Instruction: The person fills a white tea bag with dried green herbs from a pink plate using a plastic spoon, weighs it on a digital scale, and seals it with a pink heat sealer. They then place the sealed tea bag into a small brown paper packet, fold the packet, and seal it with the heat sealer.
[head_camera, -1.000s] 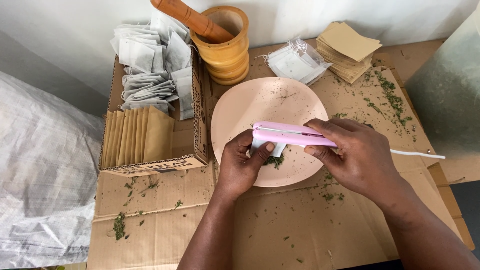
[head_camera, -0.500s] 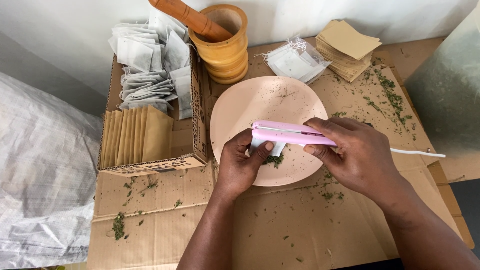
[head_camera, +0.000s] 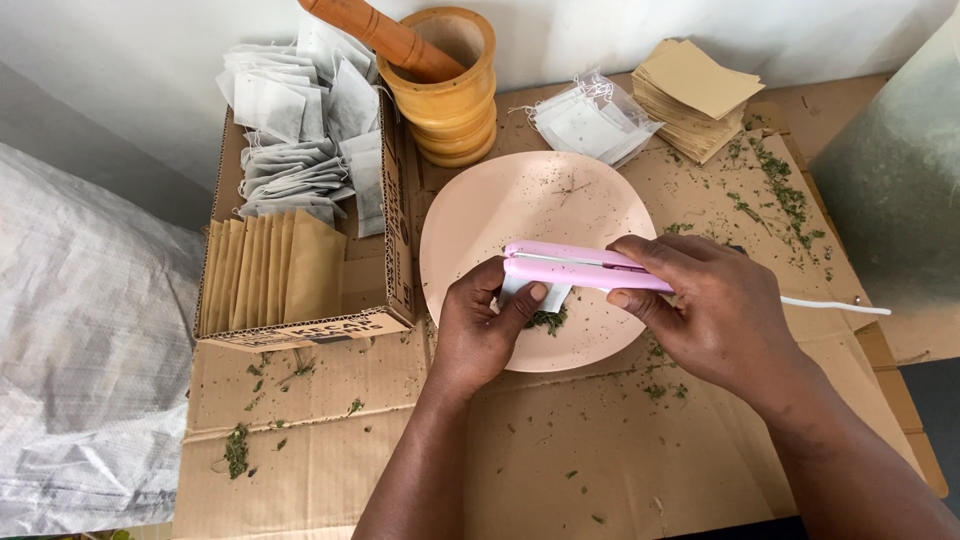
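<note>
A big grey sack (head_camera: 80, 350) lies at the far left, off the surface's left edge. Next to it a cardboard box (head_camera: 385, 250) sits at the back left of the surface (head_camera: 560, 470). White tea bags (head_camera: 300, 130) are piled in its back half and brown envelopes (head_camera: 270, 270) stand on edge in its front half, so each kind is easy to pick out.

The left hand (head_camera: 480, 335) is curled, with its thumb and fingers pinching a small white bag (head_camera: 553, 297) over the pink plate (head_camera: 480, 210). It holds the bag there so the green bits (head_camera: 548, 320) that drop land on the plate. The pink sealer (head_camera: 575, 268) is clamped across the top of the bag. The right hand (head_camera: 715, 305) is closed around the sealer and seems to squeeze it shut. A white cord (head_camera: 835, 305) runs from the sealer toward the right edge.

Behind the plate stands a wooden mortar (head_camera: 450, 90) with a pestle (head_camera: 385, 35) leaning in it. To its right lie empty bags with strings (head_camera: 590, 120), then a stack of brown squares (head_camera: 695, 95), both within easy reach near the back edge. Dry leaves (head_camera: 775, 190) are scattered near the right edge, beside a tall grey thing (head_camera: 890, 190).

The front of the surface has the most open room. The plate is boxed in by the box on the left and the mortar behind.
</note>
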